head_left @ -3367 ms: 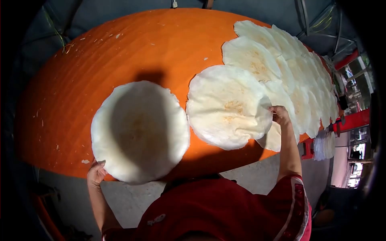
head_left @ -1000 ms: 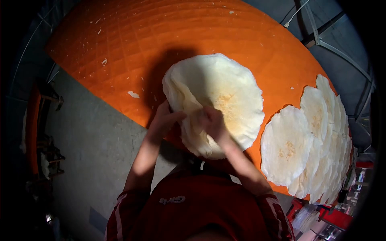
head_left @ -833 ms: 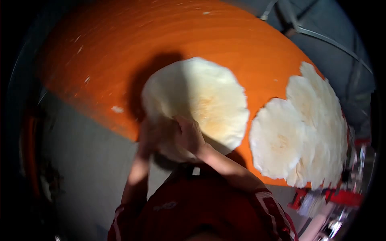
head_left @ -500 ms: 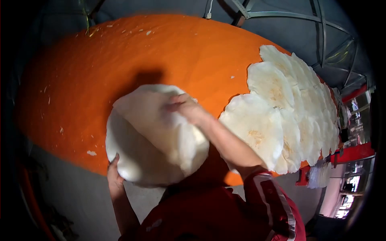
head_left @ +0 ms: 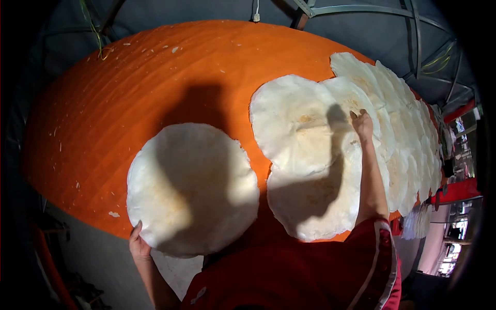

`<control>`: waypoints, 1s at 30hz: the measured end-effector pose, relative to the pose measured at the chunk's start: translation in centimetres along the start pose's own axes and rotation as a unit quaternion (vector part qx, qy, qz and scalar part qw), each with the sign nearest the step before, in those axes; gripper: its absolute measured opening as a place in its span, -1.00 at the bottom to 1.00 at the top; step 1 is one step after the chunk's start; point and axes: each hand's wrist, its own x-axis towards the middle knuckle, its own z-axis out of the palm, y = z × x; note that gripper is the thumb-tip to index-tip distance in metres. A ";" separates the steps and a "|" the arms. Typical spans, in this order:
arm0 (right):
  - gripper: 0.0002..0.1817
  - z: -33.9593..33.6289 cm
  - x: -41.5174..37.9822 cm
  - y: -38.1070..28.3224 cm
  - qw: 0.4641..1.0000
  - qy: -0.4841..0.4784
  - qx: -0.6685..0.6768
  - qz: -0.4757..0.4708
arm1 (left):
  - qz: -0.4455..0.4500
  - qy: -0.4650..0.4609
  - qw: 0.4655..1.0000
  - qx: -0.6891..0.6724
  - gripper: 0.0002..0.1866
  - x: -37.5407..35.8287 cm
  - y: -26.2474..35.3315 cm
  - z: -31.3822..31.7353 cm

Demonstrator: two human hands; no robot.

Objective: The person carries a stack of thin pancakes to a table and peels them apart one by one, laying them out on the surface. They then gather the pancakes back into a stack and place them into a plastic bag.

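My left hand (head_left: 139,245) grips the lower left edge of a stack of thin, round, pale flatbreads (head_left: 191,186), thumb on top. The stack lies in front of me at the near edge of the orange cloth, partly under a shadow. My right hand (head_left: 363,125) is over the spread flatbreads on the right, its fingers slightly bent and apart, with nothing visible between them. Left of that hand, a single flatbread (head_left: 289,111) lies on the cloth, overlapping its neighbours. Below it is another flatbread (head_left: 305,206), crossed by my arm's shadow.
Overlapping flatbreads (head_left: 400,134) cover the right end of the large orange cloth (head_left: 103,129). Small white crumbs (head_left: 113,214) are scattered over the cloth. Metal frame bars (head_left: 361,9) and a hanging cable (head_left: 256,17) are beyond the far edge. Something red (head_left: 457,191) stands at far right.
My right hand has moved from over the stack to the right. The flatbread being lifted off the stack now lies flat among the spread ones. My left hand stays on the stack.
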 end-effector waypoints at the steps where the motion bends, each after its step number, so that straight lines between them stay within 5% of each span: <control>1: -0.52 -0.3 -1.3 -3.5 0.980 0.040 0.196 0.013 | 0.018 -0.055 0.998 0.016 -0.50 -0.4 0.5 1.0; 2: -0.54 -1.5 -3.3 -6.5 0.969 -0.034 0.245 -0.024 | 0.034 -0.105 0.993 0.036 -0.48 -1.1 1.3 1.8; 4: -0.57 -1.5 -8.4 -13.9 0.860 -0.232 0.440 -0.119 | 0.043 -0.133 0.986 0.096 -0.40 -2.6 2.0 4.9; 6: -0.50 -4.0 -15.9 -22.9 0.747 -0.409 0.511 -0.112 | 0.058 -0.166 0.957 0.232 -0.37 -3.4 1.7 8.7; 8: -0.29 -3.4 -22.4 -29.5 0.694 -0.510 0.454 -0.228 | 0.111 -0.153 0.913 0.362 -0.29 -2.6 1.1 10.3; 9: 0.02 -4.4 -24.8 -32.4 0.635 -0.562 0.483 -0.220 | 0.135 -0.135 0.890 0.415 -0.25 -2.5 1.3 10.9; 10: 0.09 -3.2 -27.6 -34.4 0.608 -0.548 0.509 -0.267 | 0.154 -0.122 0.862 0.466 -0.21 -2.4 1.4 11.4; 12: 0.06 -7.3 -30.2 -37.6 0.656 -0.515 0.477 -0.278 | 0.134 -0.102 0.868 0.466 -0.17 -2.8 1.7 12.5; 15: 0.02 -4.6 -32.8 -38.9 0.653 -0.526 0.503 -0.207 | 0.130 -0.120 0.878 0.446 -0.14 -2.3 2.0 11.3; 18: -0.10 -3.6 -33.1 -38.9 0.577 -0.578 0.549 -0.176 | 0.127 -0.131 0.890 0.419 -0.11 -2.6 2.1 10.6; 24: -0.41 -3.2 -33.7 -39.4 0.560 -0.574 0.598 0.004 | 0.133 -0.138 0.893 0.407 -0.07 -1.9 1.8 9.7; 27: -0.49 -2.9 -33.5 -40.6 0.712 -0.446 0.520 -0.155 | 0.152 -0.128 0.874 0.444 -0.11 -1.8 1.7 10.1; 30: -0.63 -4.0 -32.1 -40.3 0.725 -0.456 0.454 -0.246 | 0.128 -0.125 0.916 0.360 -0.23 -1.7 1.5 9.3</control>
